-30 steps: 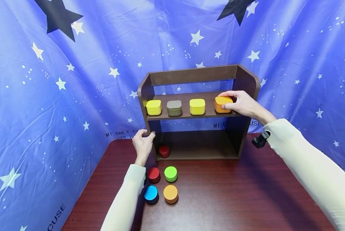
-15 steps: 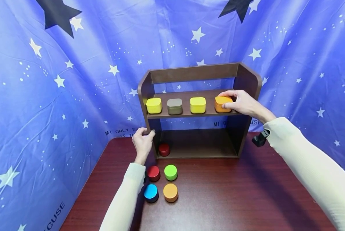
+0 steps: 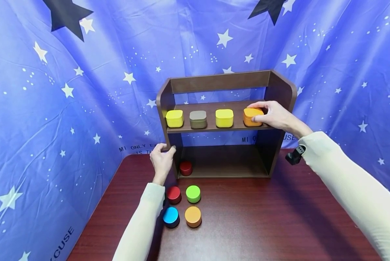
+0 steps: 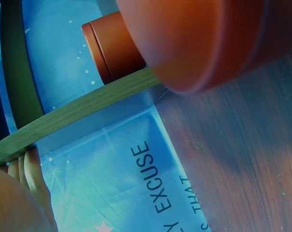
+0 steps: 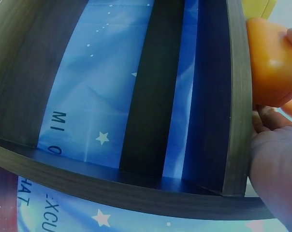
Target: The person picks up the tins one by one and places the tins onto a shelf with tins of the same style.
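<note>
On the upper board of a dark brown shelf, my right hand pinches an orange rounded-square box at the right end. In the right wrist view the orange box stands on the board with fingers against it. Left of it on that board are a yellow box, a grey-brown box and another yellow box. My left hand grips the shelf's left side panel, with fingers outside and thumb at the front edge. Inside the lower level, a red round tin sits at the left.
In front of the shelf on the reddish-brown table stand a red tin, a green tin, a blue tin and an orange tin. A blue curtain with stars hangs behind and at both sides.
The head view has shifted slightly, so the shelf and tins appear a little higher. Both hands keep their holds, and the boxes have not visibly moved on the shelf.
</note>
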Motion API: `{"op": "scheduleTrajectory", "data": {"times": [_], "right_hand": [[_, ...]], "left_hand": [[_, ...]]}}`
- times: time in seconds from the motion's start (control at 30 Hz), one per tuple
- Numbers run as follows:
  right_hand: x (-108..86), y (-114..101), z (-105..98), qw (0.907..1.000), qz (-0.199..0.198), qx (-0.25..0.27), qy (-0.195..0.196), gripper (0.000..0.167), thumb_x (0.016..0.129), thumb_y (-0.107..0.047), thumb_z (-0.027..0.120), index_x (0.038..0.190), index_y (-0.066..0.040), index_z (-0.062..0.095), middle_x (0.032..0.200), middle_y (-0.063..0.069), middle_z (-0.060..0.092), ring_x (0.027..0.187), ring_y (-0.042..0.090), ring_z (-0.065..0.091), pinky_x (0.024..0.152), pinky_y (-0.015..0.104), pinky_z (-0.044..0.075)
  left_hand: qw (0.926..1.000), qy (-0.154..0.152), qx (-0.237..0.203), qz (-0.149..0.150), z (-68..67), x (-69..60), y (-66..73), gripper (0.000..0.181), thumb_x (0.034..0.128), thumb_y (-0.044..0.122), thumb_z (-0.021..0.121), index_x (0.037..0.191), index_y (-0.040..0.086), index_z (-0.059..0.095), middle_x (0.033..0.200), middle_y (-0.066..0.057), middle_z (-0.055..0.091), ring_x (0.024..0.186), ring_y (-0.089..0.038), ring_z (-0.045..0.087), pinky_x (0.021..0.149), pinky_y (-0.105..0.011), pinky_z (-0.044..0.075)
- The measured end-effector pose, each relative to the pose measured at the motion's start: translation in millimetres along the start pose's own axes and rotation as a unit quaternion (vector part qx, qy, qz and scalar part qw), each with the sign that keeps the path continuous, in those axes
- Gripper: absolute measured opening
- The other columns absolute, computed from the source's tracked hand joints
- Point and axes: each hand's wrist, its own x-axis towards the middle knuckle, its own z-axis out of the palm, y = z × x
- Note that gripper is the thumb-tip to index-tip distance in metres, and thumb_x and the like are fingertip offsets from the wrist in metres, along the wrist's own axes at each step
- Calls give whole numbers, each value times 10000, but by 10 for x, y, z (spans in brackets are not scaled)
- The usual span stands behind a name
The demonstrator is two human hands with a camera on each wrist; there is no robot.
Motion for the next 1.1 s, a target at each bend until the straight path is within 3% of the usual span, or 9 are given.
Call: {"op": "scheduleTrajectory", "data": {"times": [0.17,0.33,0.47,0.53,0.6,0.7,0.83,0.93,1.1], "right_hand": [[-23,-33,-23,9998,-75,153,-47,609,988,-174,706,1553,-11,549,1541,256,583,1310,335,523,941,119,378],[-60,-87,-30,9987,-339,303,249,716,942,-137,756,1580,46,489,1586,296,555,1402,413,546,1014,70,380],[-131,-128,-30,9974,-494,117,507,761,918,-152,784,1584,56,479,1580,300,529,1427,453,521,1188,320,409],[-171,-143,-31,9968,-534,49,593,772,914,-161,787,1588,52,474,1583,289,509,1441,460,500,1231,477,381],[-215,-155,-24,9958,-598,43,685,768,914,-148,792,1583,56,476,1579,285,503,1450,460,487,1240,552,354],[-291,-155,-9,9932,-787,30,861,745,901,-111,807,1559,60,501,1553,283,525,1428,449,501,1234,336,373],[-417,-142,9,9890,-1061,19,1026,738,873,-82,828,1533,61,530,1509,280,557,1382,441,532,1080,80,316],[-515,-140,23,9883,-1078,76,1081,743,857,-75,835,1532,34,545,1499,251,569,1365,360,544,1073,53,302],[-687,-129,82,9840,-1278,230,1220,739,849,-18,839,1531,23,556,1491,214,578,1266,9,513,1083,13,304]], "left_hand": [[10000,-2,28,8,4,2,15,158,818,152,847,875,14,795,944,-184,791,835,-298,716,827,-315,499],[10000,-16,40,1,1,2,18,164,821,150,848,880,7,792,955,-192,790,870,-331,716,843,-325,494],[10000,-5,56,-2,-4,-3,17,150,814,147,845,871,17,796,945,-180,790,872,-317,713,844,-325,494],[10000,7,66,10,-5,-5,19,144,810,146,844,866,22,799,942,-172,792,868,-300,713,839,-318,497],[10000,16,57,15,-6,-6,19,145,809,145,845,866,21,798,939,-173,791,861,-292,712,833,-310,498],[10000,-8,37,-10,-5,-13,11,153,811,147,845,870,15,796,939,-181,788,868,-305,710,838,-308,491],[10000,-31,1,-27,2,-16,-4,159,814,145,846,869,6,792,935,-196,781,881,-350,710,853,-337,490],[10000,-27,2,-30,4,-15,-8,160,815,146,848,868,6,790,933,-199,780,885,-361,709,855,-347,493],[10000,6,62,-35,5,11,6,155,816,153,848,862,18,787,920,-182,780,881,-345,705,841,-334,489]]}}
